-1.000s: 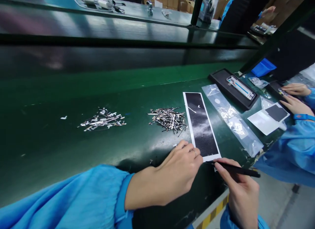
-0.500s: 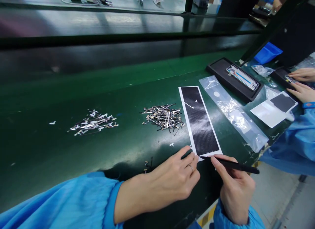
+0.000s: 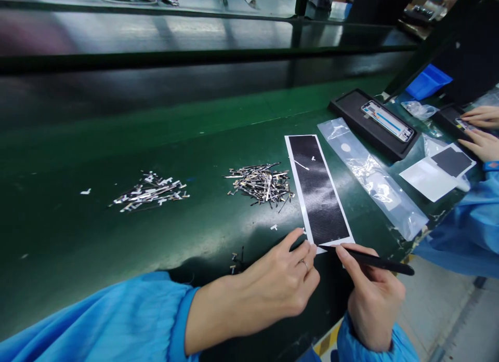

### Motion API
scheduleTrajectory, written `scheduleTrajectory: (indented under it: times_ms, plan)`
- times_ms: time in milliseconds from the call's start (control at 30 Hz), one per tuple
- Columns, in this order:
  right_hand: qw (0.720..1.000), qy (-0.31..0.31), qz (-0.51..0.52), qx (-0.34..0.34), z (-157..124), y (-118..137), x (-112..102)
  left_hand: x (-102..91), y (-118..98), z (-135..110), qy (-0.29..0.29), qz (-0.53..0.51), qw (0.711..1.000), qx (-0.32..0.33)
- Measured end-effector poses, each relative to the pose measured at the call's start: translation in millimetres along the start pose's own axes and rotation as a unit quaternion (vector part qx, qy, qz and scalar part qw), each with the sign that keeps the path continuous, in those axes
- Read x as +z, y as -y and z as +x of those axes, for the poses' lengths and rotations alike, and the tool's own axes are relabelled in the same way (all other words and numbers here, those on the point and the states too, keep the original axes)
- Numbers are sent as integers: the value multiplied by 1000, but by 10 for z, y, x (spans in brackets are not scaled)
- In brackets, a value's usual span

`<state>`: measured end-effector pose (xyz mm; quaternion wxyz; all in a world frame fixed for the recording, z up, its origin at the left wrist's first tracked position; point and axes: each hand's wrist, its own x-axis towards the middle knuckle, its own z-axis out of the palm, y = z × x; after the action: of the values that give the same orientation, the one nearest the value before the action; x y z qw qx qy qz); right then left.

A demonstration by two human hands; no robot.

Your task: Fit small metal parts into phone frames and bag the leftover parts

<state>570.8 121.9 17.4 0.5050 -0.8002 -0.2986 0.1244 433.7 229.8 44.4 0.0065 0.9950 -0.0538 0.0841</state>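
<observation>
My right grip point(image 3: 377, 298) is closed round a slim black tool point(image 3: 380, 260), its tip at the near end of a white-bordered black sheet point(image 3: 325, 198). That sheet lies flat close to the near edge of the worktop point(image 3: 70, 242), its long sides running toward the far edge. My left grip point(image 3: 286, 281) has its fingers bent, fingertips at the sheet's near left corner; I cannot tell whether they pinch anything. A thin white strip point(image 3: 300, 165) lies across the sheet's left border.

Just left of the sheet sits one heap of small dark and silvery parts point(image 3: 265, 185); well apart, farther toward the worktop's left side, is a looser heap with white tabs point(image 3: 150, 195). Right of the sheet, a clear plastic bag point(image 3: 370, 180) stretches toward the near edge, and beyond it is a black tray point(image 3: 374, 137).
</observation>
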Motion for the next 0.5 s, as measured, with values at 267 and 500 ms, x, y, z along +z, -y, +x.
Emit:
scheduleTrajectory:
  times_ms: [267,500]
  plan:
    - [994,-15,91,63,11,-35,17,87,-20,4,-15,-7,1000,-13]
    - [971,-51,213,91,17,85,-27,-29,-91,-49,-57,-215,956,-192]
